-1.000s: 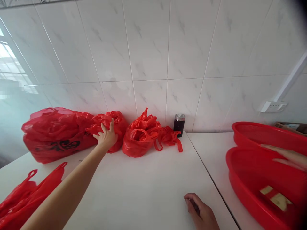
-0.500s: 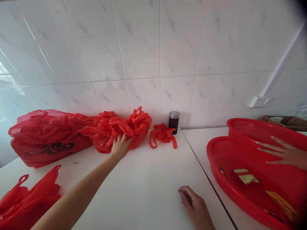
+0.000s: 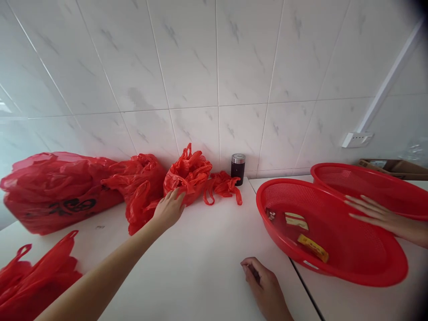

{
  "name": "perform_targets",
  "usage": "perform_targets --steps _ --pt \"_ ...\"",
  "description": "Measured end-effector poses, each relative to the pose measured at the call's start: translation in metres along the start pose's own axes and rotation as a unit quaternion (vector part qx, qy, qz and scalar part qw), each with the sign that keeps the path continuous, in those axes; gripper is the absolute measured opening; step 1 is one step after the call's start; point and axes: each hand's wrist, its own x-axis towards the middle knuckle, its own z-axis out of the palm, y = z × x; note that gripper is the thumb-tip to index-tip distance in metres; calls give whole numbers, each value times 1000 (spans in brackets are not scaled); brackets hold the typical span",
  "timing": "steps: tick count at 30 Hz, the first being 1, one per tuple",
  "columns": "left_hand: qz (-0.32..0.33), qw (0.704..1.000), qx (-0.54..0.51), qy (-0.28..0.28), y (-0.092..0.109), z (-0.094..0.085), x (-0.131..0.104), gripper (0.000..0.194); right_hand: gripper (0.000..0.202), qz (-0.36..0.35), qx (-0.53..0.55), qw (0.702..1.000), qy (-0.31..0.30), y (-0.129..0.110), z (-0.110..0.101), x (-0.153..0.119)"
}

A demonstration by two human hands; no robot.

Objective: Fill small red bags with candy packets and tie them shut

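Note:
My left hand (image 3: 170, 207) reaches across the white table with its fingers curled against the lower front of a red plastic bag (image 3: 190, 171), which stands bunched up near the wall. Just left of it slumps another red plastic bag (image 3: 142, 196), one flap hanging forward. A flattened red plastic bag (image 3: 225, 185) lies to the right, beside a dark jar with a silvery lid (image 3: 238, 169). My right hand (image 3: 265, 287) rests on the table, loosely closed, with only a dark hollow visible between thumb and fingers.
A large stuffed red bag (image 3: 63, 191) sits at the left, an open-handled red bag (image 3: 43, 278) nearer. At right, a red plastic basket (image 3: 347, 249) holds several small packets, with a second basket (image 3: 324, 169) behind. Another person's hand (image 3: 384, 218) is over them. A cardboard box (image 3: 397, 169) stands behind.
The bag by my left hand stands more upright, apart from its left neighbour, whose flap now hangs forward. The front basket has shifted left and turned. My right hand has barely moved.

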Motion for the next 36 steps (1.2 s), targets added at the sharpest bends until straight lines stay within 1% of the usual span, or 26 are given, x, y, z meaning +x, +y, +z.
perform_targets --steps 2,3,5,6,8,9,11,12,14,15,17,18,19,21,22,23,24,25,26,28,30,31,32,34,35,36 --pt "5 1000 -10 11 -8 -12 -12 42 27 -1 -2 1000 0 1 0 0" --pt "-9 1000 -11 20 -16 -15 -19 42 27 -2 -4 1000 0 1 0 0" --pt "-75 997 -8 29 -36 -14 -31 49 27 -3 -6 1000 -1 2 0 0" --pt "-117 993 -9 21 -47 -10 -37 56 27 -4 -8 1000 -2 3 1 0" --pt "-182 983 -25 -29 -67 3 -51 68 28 -8 -13 1000 -4 3 2 0" --pt "-196 978 -38 -63 -75 11 -58 67 28 -9 -14 1000 -4 4 2 -1" --pt "-188 972 -69 -121 -81 23 -73 52 28 -10 -15 1000 -3 5 2 -1" --pt "-173 971 -85 -140 -78 26 -80 45 29 -12 -15 1000 -2 5 2 -1" --pt "-129 971 -119 -161 -61 25 -94 40 29 -10 -11 1000 -1 2 0 1" --pt "-103 971 -135 -170 -47 21 -100 42 29 -5 -3 1000 -2 -1 0 1" --pt "-43 963 -182 -193 -10 7 -112 53 29 9 47 999 -22 -12 -1 3" --pt "-11 955 -210 -208 11 -2 -117 60 32 20 87 995 -44 -20 0 4" --pt "26 940 -256 -226 31 -12 -122 66 36 32 133 988 -76 -28 1 5" --pt "74 908 -330 -246 68 -32 -129 72 45 36 217 965 -141 -44 6 5" --pt "91 895 -356 -253 81 -40 -131 74 45 29 247 955 -162 -51 9 5" --pt "98 887 -375 -251 90 -48 -131 73 39 18 268 949 -168 -56 10 5" --pt "98 884 -388 -242 94 -53 -130 71 31 7 283 947 -155 -60 11 5" --pt "89 887 -393 -227 93 -57 -128 67 24 -2 290 949 -125 -61 9 5" --pt "71 895 -391 -204 88 -58 -126 61 19 -4 290 953 -81 -62 4 4" --pt "25 922 -359 -143 68 -55 -122 49 20 -2 281 960 18 -60 -10 3" --pt "-21 947 -305 -97 42 -46 -121 44 23 -9 268 957 115 -57 -30 2" --pt "-43 955 -280 -91 31 -41 -122 43 23 -13 267 951 153 -56 -39 2" --pt "-59 958 -261 -99 21 -37 -123 43 23 -17 271 945 183 -56 -48 2" --pt "-71 961 -242 -118 11 -34 -126 43 22 -26 274 939 207 -59 -59 2" --pt "-67 963 -239 -108 11 -36 -126 44 21 -33 272 940 202 -61 -62 3" --pt "-56 966 -239 -77 13 -40 -125 43 21 -41 266 944 191 -65 -63 3"
